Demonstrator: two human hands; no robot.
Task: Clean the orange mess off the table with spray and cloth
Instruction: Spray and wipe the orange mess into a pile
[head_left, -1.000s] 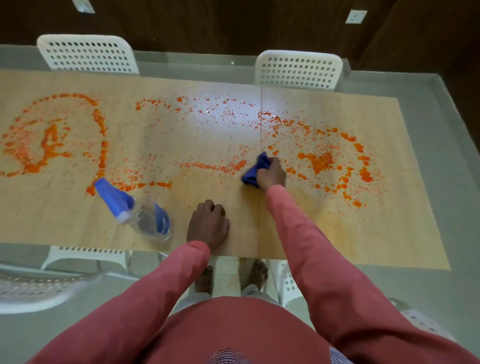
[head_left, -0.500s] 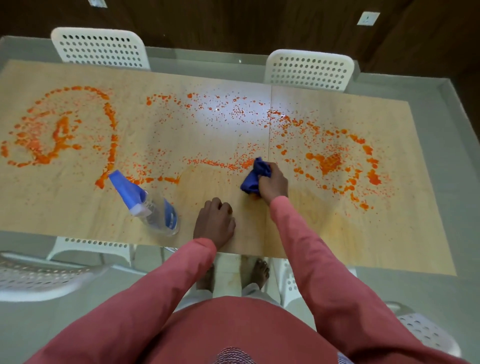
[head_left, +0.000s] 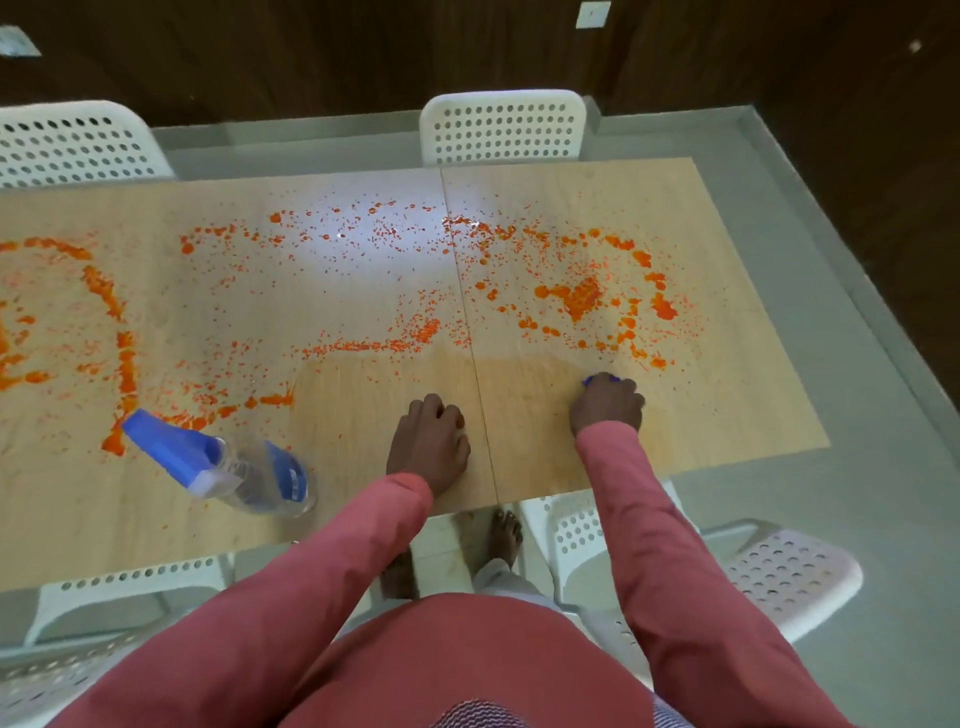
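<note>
Pressing down on the wooden table (head_left: 727, 415), the right hand (head_left: 607, 405) has its fingers curled together over a blue cloth (head_left: 597, 379), of which only a small corner shows past the knuckles; the rest is hidden beneath the hand. That hand sits near the front edge, right of the seam (head_left: 467, 332) that divides the tabletop into two panels, on a darker, damp-looking patch of wood. Just beyond it lies the right-hand cluster of orange mess (head_left: 587, 299): thick blobs ringed by smaller spots. More orange speckles run across the middle of the table (head_left: 384, 340), and a heavy curved trail marks the left side (head_left: 124, 358). The left hand (head_left: 428, 447) rests on the wood just left of the seam, fingers bent loosely inward, holding nothing. Well to its left a clear spray bottle (head_left: 249, 475) with a blue trigger head lies tilted on the table, its nozzle pointing toward the orange trail, apart from both hands. Pink sleeves (head_left: 670, 561) cover both arms. White perforated chairs stand at the far side (head_left: 501, 127) and along the near edge (head_left: 779, 571), partly tucked under the table. Bare feet (head_left: 506, 535) show on the floor below the front edge, between the two arms.
</note>
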